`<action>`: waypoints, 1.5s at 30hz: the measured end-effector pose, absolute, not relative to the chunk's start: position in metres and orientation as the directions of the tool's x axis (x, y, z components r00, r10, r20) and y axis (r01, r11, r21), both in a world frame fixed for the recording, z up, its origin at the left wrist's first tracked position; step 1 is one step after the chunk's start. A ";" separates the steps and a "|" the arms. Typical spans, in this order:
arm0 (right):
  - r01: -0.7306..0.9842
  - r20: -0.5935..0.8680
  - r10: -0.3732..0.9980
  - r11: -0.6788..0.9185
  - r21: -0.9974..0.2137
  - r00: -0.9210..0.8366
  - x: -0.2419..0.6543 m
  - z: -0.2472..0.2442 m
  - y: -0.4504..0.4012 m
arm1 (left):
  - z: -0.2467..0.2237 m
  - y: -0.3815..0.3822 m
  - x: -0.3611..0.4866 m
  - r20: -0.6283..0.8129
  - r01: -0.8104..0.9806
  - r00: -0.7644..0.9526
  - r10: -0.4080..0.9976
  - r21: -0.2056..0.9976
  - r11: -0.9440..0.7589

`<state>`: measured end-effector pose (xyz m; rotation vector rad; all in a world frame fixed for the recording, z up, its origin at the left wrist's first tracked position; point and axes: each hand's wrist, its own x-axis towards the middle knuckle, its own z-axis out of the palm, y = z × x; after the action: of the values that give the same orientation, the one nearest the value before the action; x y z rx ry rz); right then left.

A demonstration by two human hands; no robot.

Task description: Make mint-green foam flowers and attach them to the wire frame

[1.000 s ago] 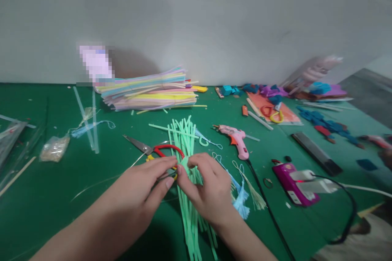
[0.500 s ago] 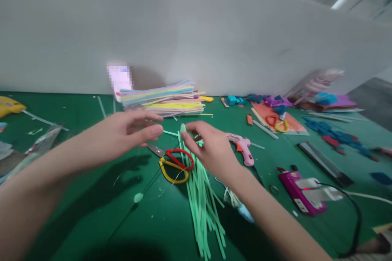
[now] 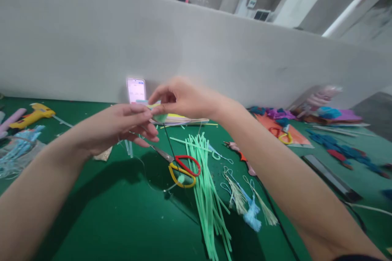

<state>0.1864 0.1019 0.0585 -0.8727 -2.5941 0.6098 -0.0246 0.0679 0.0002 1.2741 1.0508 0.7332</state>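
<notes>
My left hand [image 3: 122, 124] has its thumb and forefinger pinched together, the other fingers loosely apart; what they grip is hidden. Meeting it fingertip to fingertip, my right hand [image 3: 180, 100] pinches a small mint-green piece [image 3: 159, 118], partly covered by the fingers. A dark cord [image 3: 169, 140] hangs from that piece to a second pale green tuft [image 3: 181, 179] over the scissors. Below the hands, scissors [image 3: 185, 169] with red and yellow handles lie beside a bundle of mint-green strips [image 3: 208, 195]. A thin clear thread [image 3: 147, 175] loops below my left hand.
Tassels [image 3: 245, 200] and a pink glue gun [image 3: 240, 155] lie right of the strips. A yellow glue gun [image 3: 38, 114] lies at the left. A lit phone [image 3: 136, 89] leans on the white partition [image 3: 214, 49] at the back. Orange sheets [image 3: 269, 124] lie far right.
My right hand has moved up and left with the mint-green piece and now meets my left hand's fingertips. The camera view has shifted, showing more above the partition.
</notes>
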 end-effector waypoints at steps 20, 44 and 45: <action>0.390 0.173 0.763 0.494 -0.777 -0.623 0.202 0.053 0.087 | -0.041 0.003 -0.003 -0.094 -0.036 0.262 0.960 0.994 0.107; 0.619 0.481 0.756 0.648 -0.445 -0.445 0.211 0.010 0.050 | -0.101 -0.019 -0.016 -0.221 0.210 0.182 0.958 0.961 0.182; 0.682 0.539 0.788 0.570 -0.459 -0.296 0.225 0.000 0.039 | -0.105 -0.018 -0.023 -0.240 0.195 0.153 0.959 0.958 0.209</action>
<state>0.2252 0.0394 -0.0003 -1.1722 -2.0513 0.1811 -0.0227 -0.0181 -0.1050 1.2413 1.3031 0.8224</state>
